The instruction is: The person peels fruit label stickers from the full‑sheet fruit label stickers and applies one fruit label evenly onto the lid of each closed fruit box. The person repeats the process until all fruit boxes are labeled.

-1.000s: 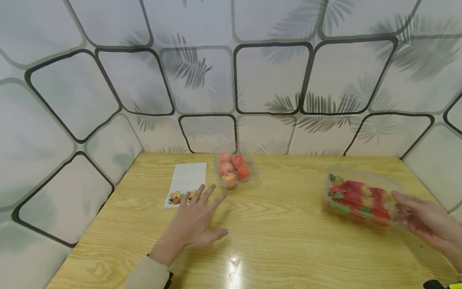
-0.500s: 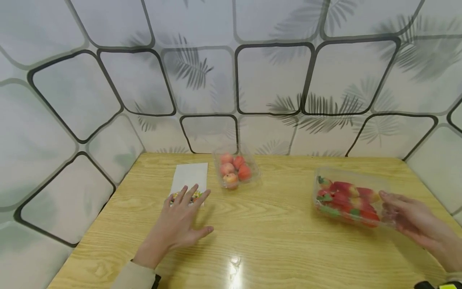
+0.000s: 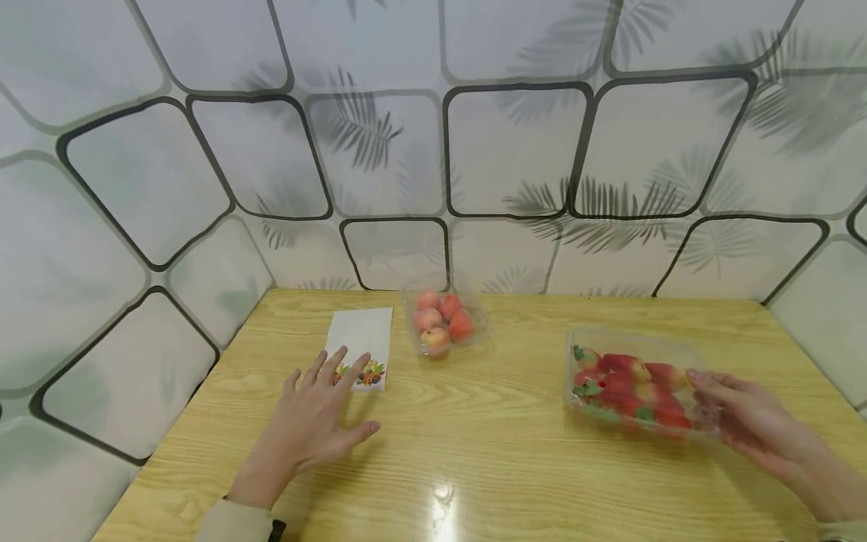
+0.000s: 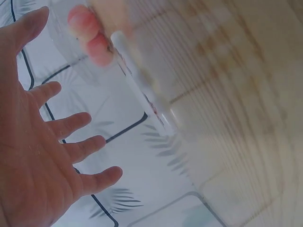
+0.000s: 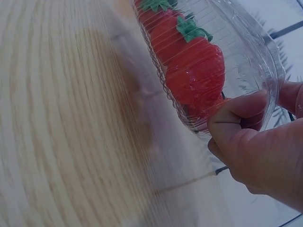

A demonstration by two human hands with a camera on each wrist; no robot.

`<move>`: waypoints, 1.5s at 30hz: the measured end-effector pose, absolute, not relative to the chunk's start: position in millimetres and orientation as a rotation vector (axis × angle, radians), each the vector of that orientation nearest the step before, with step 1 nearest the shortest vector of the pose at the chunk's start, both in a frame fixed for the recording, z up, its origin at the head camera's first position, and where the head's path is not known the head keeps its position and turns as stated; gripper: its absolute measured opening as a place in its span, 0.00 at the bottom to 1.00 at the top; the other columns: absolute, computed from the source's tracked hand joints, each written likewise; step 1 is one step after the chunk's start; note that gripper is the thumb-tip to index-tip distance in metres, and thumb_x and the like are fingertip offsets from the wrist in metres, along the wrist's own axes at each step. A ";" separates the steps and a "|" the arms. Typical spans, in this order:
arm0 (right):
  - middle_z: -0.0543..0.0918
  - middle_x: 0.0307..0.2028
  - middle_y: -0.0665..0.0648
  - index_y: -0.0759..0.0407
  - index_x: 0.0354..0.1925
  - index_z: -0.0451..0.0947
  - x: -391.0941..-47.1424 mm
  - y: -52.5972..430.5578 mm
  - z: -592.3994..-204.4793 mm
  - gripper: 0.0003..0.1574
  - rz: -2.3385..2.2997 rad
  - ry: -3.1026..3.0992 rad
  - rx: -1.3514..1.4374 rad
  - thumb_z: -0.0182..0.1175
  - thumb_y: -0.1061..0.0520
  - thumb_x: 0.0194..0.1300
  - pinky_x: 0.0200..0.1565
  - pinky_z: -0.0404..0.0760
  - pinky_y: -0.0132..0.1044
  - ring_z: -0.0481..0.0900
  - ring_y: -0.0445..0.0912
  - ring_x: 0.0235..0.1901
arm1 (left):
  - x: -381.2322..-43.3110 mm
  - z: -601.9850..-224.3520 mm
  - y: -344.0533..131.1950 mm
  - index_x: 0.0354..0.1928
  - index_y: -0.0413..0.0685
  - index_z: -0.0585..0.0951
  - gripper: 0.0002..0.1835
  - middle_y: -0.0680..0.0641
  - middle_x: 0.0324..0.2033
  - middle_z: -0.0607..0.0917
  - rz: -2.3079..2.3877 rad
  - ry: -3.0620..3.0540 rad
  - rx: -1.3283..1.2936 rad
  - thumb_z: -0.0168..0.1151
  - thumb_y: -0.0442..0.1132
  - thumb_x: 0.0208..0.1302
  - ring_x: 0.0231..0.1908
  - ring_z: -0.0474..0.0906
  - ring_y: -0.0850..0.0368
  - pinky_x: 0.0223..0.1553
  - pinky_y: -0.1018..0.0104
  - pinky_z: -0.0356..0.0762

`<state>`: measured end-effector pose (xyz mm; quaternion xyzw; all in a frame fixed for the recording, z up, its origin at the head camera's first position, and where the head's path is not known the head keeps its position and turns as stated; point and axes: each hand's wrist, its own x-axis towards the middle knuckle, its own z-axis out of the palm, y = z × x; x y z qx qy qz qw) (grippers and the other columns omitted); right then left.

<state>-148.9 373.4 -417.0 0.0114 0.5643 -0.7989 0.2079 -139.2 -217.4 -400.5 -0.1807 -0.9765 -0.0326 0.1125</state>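
Observation:
My right hand (image 3: pixel 759 425) grips the right end of a clear plastic box (image 3: pixel 677 352), thumb on the rim and fingers curled beneath. Inside lie strawberries (image 5: pixel 196 71) with green leaf tops and several red-and-yellow fruits (image 3: pixel 626 367). The box is held tilted, close over the right side of the table. Spread and straight, the fingers of my left hand (image 3: pixel 308 425) hover over the table's left side, overlapping the lower edge of a white sheet or pad (image 3: pixel 359 331) with a printed fruit border. Nothing is in that hand; its bare palm shows in the left wrist view.
A second clear plastic box (image 3: pixel 479 320) with several peach-like and red fruits (image 3: pixel 433 320) stands at the back, right of the white pad. The wooden table (image 3: pixel 488 452) ends against a patterned wall covering (image 3: pixel 508 150) behind and at both sides.
My right hand has carried the strawberry box leftward and slightly toward me. The left hand has drawn back to the left, away from the second box, uncovering more of the table.

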 end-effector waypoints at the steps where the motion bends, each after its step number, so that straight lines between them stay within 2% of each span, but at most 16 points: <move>1: 0.75 0.29 0.45 0.52 0.42 0.74 -148.7 371.3 -416.7 0.14 -2.216 1.576 0.032 0.41 0.56 0.84 0.32 0.79 0.31 0.74 0.37 0.30 | -139.0 -400.5 -219.2 0.78 0.60 0.64 0.49 0.37 0.73 0.69 -0.098 -2.865 -0.527 0.65 0.71 0.57 0.71 0.67 0.29 0.59 0.23 0.68; 8: 0.74 0.28 0.44 0.51 0.45 0.74 -148.4 353.4 -412.8 0.13 -2.178 1.616 0.034 0.42 0.55 0.84 0.32 0.76 0.32 0.70 0.38 0.29 | -138.5 -398.9 -229.1 0.77 0.59 0.65 0.48 0.36 0.72 0.71 -0.106 -2.842 -0.509 0.65 0.70 0.59 0.70 0.69 0.29 0.59 0.24 0.69; 12: 0.73 0.25 0.44 0.51 0.42 0.74 -148.3 341.7 -411.7 0.15 -2.165 1.605 -0.025 0.41 0.56 0.84 0.30 0.66 0.34 0.59 0.42 0.27 | -139.1 -397.0 -233.5 0.78 0.59 0.65 0.47 0.36 0.72 0.71 -0.092 -2.856 -0.498 0.63 0.70 0.60 0.69 0.69 0.29 0.58 0.23 0.69; 15: 0.73 0.23 0.44 0.51 0.42 0.74 -149.2 332.3 -409.7 0.14 -2.139 1.638 -0.025 0.42 0.54 0.84 0.31 0.63 0.35 0.54 0.45 0.28 | -140.0 -396.7 -237.0 0.78 0.59 0.64 0.48 0.36 0.73 0.70 -0.081 -2.868 -0.476 0.64 0.70 0.59 0.69 0.68 0.28 0.58 0.23 0.69; 19: 0.72 0.23 0.44 0.51 0.43 0.74 -150.8 320.5 -407.3 0.13 -2.111 1.663 -0.006 0.44 0.53 0.84 0.30 0.68 0.33 0.56 0.43 0.27 | -141.7 -397.7 -242.1 0.79 0.60 0.62 0.49 0.35 0.73 0.69 -0.079 -2.886 -0.452 0.65 0.70 0.59 0.70 0.67 0.27 0.58 0.23 0.68; 24: 0.73 0.23 0.44 0.51 0.44 0.73 -150.9 307.9 -407.2 0.11 -2.085 1.649 -0.024 0.45 0.53 0.84 0.31 0.65 0.33 0.63 0.40 0.26 | -142.2 -397.1 -249.2 0.79 0.59 0.61 0.49 0.34 0.74 0.68 -0.080 -2.914 -0.427 0.63 0.69 0.61 0.70 0.66 0.26 0.58 0.22 0.68; 28: 0.72 0.24 0.44 0.52 0.45 0.72 -150.8 298.7 -406.8 0.09 -2.051 1.647 0.007 0.46 0.52 0.83 0.31 0.67 0.33 0.70 0.38 0.27 | -142.8 -396.1 -255.9 0.80 0.59 0.60 0.48 0.34 0.74 0.67 -0.088 -2.929 -0.404 0.63 0.69 0.62 0.71 0.65 0.26 0.58 0.22 0.68; 29: 0.72 0.25 0.44 0.52 0.46 0.71 -150.6 296.1 -406.3 0.08 -2.035 1.656 0.022 0.47 0.51 0.83 0.32 0.71 0.32 0.71 0.38 0.27 | -142.9 -395.8 -257.6 0.80 0.59 0.60 0.48 0.34 0.74 0.67 -0.089 -2.932 -0.399 0.62 0.69 0.62 0.71 0.65 0.26 0.58 0.21 0.67; 32: 0.71 0.25 0.45 0.52 0.47 0.68 -149.9 288.1 -405.1 0.08 -1.997 1.673 0.057 0.49 0.50 0.82 0.33 0.74 0.32 0.71 0.39 0.28 | -142.8 -394.8 -262.1 0.80 0.58 0.60 0.48 0.34 0.74 0.67 -0.094 -2.938 -0.384 0.62 0.69 0.63 0.71 0.64 0.26 0.58 0.21 0.67; 39: 0.70 0.25 0.45 0.53 0.46 0.65 -147.9 269.6 -405.8 0.10 -1.936 1.728 0.060 0.50 0.48 0.81 0.30 0.66 0.35 0.66 0.40 0.25 | -142.0 -392.0 -268.9 0.80 0.56 0.59 0.48 0.33 0.74 0.66 -0.078 -2.957 -0.358 0.60 0.70 0.64 0.70 0.64 0.25 0.57 0.20 0.67; 45: 0.69 0.27 0.46 0.54 0.47 0.63 -147.8 257.7 -406.3 0.12 -1.926 1.740 0.083 0.51 0.49 0.81 0.31 0.68 0.35 0.66 0.40 0.26 | -141.8 -390.6 -272.3 0.80 0.57 0.58 0.49 0.33 0.74 0.66 -0.083 -2.961 -0.353 0.59 0.71 0.64 0.70 0.64 0.25 0.57 0.20 0.67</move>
